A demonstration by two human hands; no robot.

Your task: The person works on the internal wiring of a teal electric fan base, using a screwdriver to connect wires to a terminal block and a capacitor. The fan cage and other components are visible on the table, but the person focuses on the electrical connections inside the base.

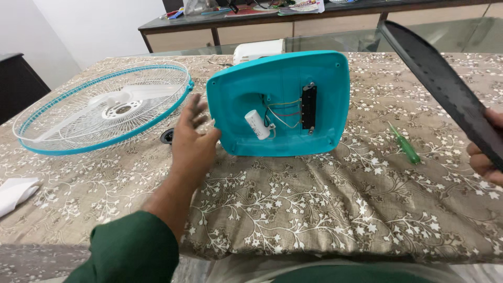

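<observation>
Resting against the left edge of a teal fan base (293, 89), the left hand (191, 139) has its fingers (196, 107) spread loosely open, the thumb touching the plastic rim and nothing gripped. That base lies tipped up near the middle of the table (314, 204), its hollow underside turned toward the camera, showing a small white cylindrical capacitor (258, 124), coloured wires and a black switch strip (308, 107). At the right edge of the view, the right hand (484, 157) is only partly in sight; its fingers are curled around a long black plastic cover (445, 84), held slanted above the table's right side. A green-handled screwdriver (404, 144) lies on the patterned cloth between the base and that hand, apart from both. Toward the table's far left corner sits a round wire fan guard (68, 139) with a teal rim, white blades showing behind it. A white cloth (15, 193) lies at the left edge.
</observation>
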